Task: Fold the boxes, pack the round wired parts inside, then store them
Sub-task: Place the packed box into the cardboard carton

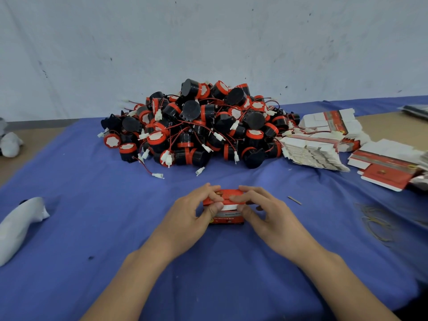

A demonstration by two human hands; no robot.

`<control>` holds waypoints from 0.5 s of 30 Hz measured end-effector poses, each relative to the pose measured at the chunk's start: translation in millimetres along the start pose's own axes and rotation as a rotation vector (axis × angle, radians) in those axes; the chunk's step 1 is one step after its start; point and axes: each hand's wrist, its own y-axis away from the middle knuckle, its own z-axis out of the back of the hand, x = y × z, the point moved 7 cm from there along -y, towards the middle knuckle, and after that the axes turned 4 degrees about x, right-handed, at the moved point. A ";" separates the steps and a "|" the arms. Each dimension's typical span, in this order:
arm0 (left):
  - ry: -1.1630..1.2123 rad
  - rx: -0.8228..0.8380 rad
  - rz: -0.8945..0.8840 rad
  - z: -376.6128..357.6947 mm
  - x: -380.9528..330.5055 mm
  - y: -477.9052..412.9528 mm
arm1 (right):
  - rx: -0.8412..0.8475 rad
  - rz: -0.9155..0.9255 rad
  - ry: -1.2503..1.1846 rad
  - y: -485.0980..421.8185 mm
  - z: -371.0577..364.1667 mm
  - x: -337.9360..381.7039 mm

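1. Head view, the work in hand: a small red and white printed cardboard box (228, 218) stands on the blue cloth-covered table (92, 200), near the middle of its near edge and directly in front of the person.
2. The left hand (190, 214) grasps the box's left end, fingers curled over the top and thumb pressed on the near face. The right hand (268, 212) grasps the right end the same way. Holding both ends likely steadies the box while the red top flap is pushed down.
3. The flap looks nearly closed, with a white strip showing under it. I cannot tell whether a part is already inside.
4. The heap of round black parts with red bands, red-and-black wires and white plugs (196, 126) sits toward the far edge at the middle, just beyond the box. That probably keeps each piece within a short forward reach.
5. Stacks of flat, unfolded red and white box blanks (312, 149) lie at the heap's right side, touching it. More spread toward the right edge, so fresh boxes are to hand for the right hand.
6. Thin yellow rubber bands (375, 224) lie near the right edge, perhaps for bundling finished boxes.
7. A white cloth bundle (20, 222) rests by the left edge, well apart from the work.
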 end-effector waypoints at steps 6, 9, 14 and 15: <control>-0.096 0.067 -0.013 -0.3 3.1 6.2 | 0.004 0.008 -0.005 1.3 0.4 1.3; -0.151 0.090 -0.018 -0.8 2.2 7.7 | -0.004 0.017 0.057 1.3 -1.5 -0.7; -0.205 0.079 -0.044 -2.3 0.2 6.4 | 0.013 0.010 0.102 2.1 -2.6 -3.4; -0.207 0.074 -0.049 -1.8 -0.1 6.1 | 0.009 0.008 0.103 2.3 -2.3 -3.2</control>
